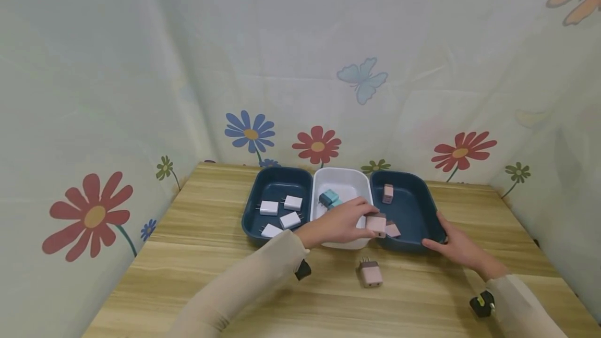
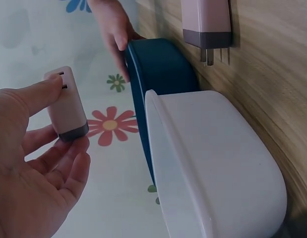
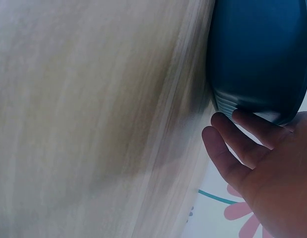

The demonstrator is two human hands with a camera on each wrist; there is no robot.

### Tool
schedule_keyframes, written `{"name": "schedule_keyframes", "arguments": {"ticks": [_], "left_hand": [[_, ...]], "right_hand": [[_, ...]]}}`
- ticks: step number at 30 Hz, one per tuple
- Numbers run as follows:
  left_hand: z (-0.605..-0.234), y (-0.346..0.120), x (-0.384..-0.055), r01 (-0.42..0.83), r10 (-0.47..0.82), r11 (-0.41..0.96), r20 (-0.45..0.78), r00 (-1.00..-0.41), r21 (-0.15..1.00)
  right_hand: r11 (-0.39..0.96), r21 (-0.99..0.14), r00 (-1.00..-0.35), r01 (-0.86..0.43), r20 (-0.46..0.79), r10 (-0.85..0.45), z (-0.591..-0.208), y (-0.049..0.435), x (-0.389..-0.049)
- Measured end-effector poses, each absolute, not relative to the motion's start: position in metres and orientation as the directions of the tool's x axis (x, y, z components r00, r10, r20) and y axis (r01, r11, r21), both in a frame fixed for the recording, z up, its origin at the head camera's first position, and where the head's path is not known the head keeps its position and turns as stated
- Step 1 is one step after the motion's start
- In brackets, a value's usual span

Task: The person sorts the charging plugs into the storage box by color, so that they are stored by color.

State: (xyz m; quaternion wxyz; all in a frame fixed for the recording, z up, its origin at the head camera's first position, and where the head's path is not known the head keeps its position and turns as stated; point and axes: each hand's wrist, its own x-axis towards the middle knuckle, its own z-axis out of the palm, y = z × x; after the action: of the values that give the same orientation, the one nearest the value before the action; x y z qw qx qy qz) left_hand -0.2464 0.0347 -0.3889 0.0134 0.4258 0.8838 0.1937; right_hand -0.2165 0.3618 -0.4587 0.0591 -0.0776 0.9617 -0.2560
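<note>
My left hand [image 1: 345, 220] pinches a pink charger [image 1: 376, 225] between thumb and fingers. It is over the side where the white bin [image 1: 345, 172] meets the right dark blue bin [image 1: 413, 218]. The left wrist view shows the held charger [image 2: 68, 106] with its grey end away from the thumb. Around the near right corner of the right blue bin lies my right hand [image 1: 457, 244], its fingers fairly straight along the outer wall. Inside that bin are a pink charger [image 1: 387, 193] at the back and another [image 1: 392, 230] near the front, partly hidden.
Left of the white bin, touching it, stands another dark blue bin [image 1: 249, 207] with several white chargers [image 1: 269, 208]. Teal chargers [image 1: 331, 195] lie in the white bin, partly behind my left hand. A pink charger [image 1: 371, 274] rests on the wooden table [image 1: 225, 275] in front.
</note>
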Motion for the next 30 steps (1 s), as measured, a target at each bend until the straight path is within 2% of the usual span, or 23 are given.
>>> {"name": "schedule_keyframes", "arguments": {"ticks": [21, 30], "left_hand": [[-0.417, 0.076, -0.28, 0.669, 0.711, 0.602, 0.087, -0.697, 0.436], [-0.423, 0.082, -0.29, 0.615, 0.664, 0.643, 0.067, -0.744, 0.457]], "right_hand": [[0.856, -0.503, -0.981, -0.117, -0.077, -0.179, -0.459, 0.361, -0.215], [0.863, -0.489, -0.983, -0.124, -0.061, -0.176, -0.461, 0.361, -0.216]]}}
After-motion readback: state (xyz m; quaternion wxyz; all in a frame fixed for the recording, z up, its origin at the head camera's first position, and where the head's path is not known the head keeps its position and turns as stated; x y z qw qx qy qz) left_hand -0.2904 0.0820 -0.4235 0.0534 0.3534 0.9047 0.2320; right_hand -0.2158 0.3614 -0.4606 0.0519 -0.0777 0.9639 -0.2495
